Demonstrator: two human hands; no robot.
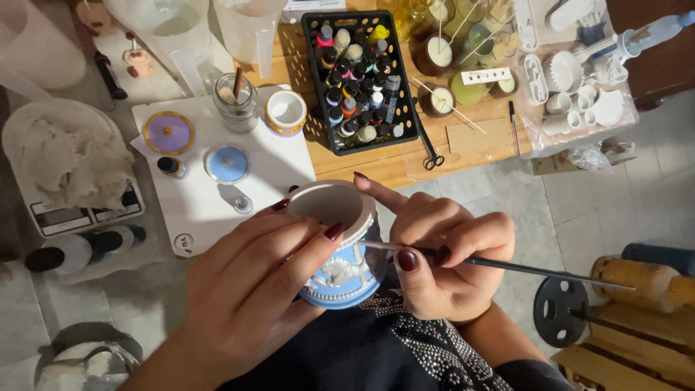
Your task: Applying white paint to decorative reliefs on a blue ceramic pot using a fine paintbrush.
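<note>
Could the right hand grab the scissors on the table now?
Probably not straight away: the right hand is busy holding a thin paintbrush against the blue-and-white jar. The black scissors lie uncovered just beyond it.

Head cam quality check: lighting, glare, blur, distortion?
Head view: warm light from above, desk bright, bottom edge dark; left hand shades the blue cup; slight glare on the white board; wide-angle bending at the edges; hands and brush sharp, the right hand too; top-left containers washed out.
</note>
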